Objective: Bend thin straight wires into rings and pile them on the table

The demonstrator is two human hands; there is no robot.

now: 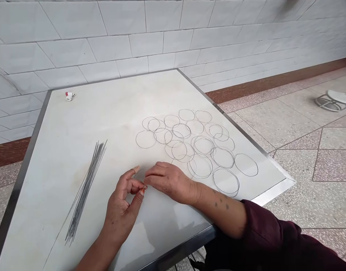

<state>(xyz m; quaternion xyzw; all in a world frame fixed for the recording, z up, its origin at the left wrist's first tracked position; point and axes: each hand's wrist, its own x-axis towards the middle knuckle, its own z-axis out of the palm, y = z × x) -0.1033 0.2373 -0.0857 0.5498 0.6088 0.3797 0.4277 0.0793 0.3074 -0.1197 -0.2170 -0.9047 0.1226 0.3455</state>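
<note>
Near the front of the white table, my left hand (123,205) pinches a thin wire (137,173) between thumb and index finger. The wire curves up between the hands, mostly hidden by the fingers. Beside it my right hand (170,182) is closed, its fingertips meeting the wire close to the left fingertips. Right of my hands lie several wire rings (226,168), many overlapping. On the left, a bundle of straight wires (84,199) lies slanted, with one longer wire apart from the rest.
The white table (113,109) has a metal edge and stands against a tiled wall (116,49). A small red and white object (69,96) sits at its far left corner. A low stool (332,100) stands on the floor at the right.
</note>
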